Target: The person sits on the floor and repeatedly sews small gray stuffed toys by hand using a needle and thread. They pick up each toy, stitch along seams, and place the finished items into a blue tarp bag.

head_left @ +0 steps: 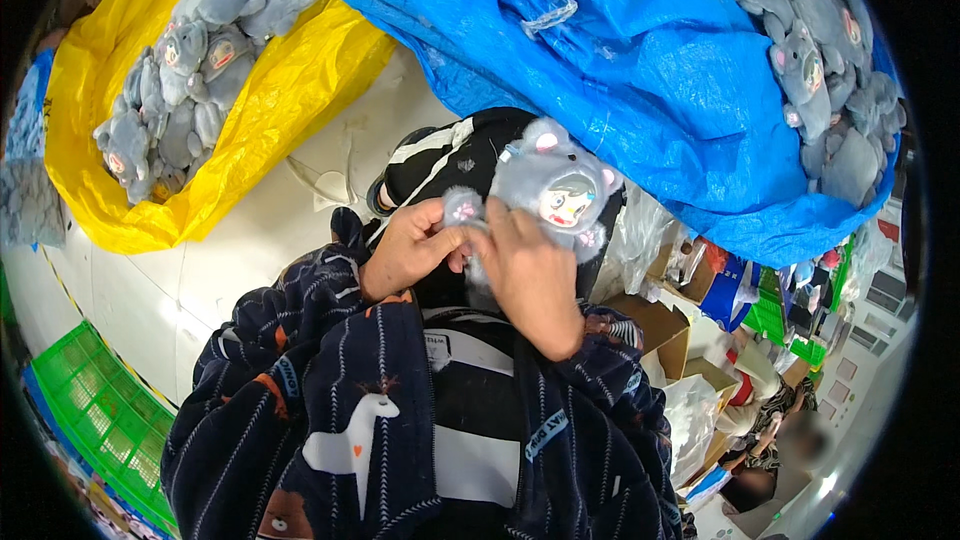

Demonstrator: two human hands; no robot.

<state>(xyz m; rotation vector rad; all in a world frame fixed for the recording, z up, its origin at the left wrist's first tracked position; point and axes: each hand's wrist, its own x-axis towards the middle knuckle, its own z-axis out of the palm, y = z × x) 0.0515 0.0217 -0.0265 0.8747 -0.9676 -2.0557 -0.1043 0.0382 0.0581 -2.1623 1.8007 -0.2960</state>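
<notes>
A fluffy grey plush toy (pixel 545 175) with pink-lined ears, a doll-like face and pink paw pads lies across my lap. My left hand (pixel 408 248) is closed, thumb and fingers pinched at the toy's side just below its raised left-hand paw. Over the toy's belly, my right hand (pixel 530 275) grips the plush, its fingers curled down and meeting the left thumb. What lies between the fingertips is hidden. The toy's lower body is partly covered by my right hand.
At the far left, a yellow sack (pixel 75 170) holds several grey plush pieces. A large blue sack (pixel 620 70) with more fills the far right. A green crate (pixel 105 415) stands at left. Cardboard boxes (pixel 655 330) and plastic bags sit at right, with people beyond.
</notes>
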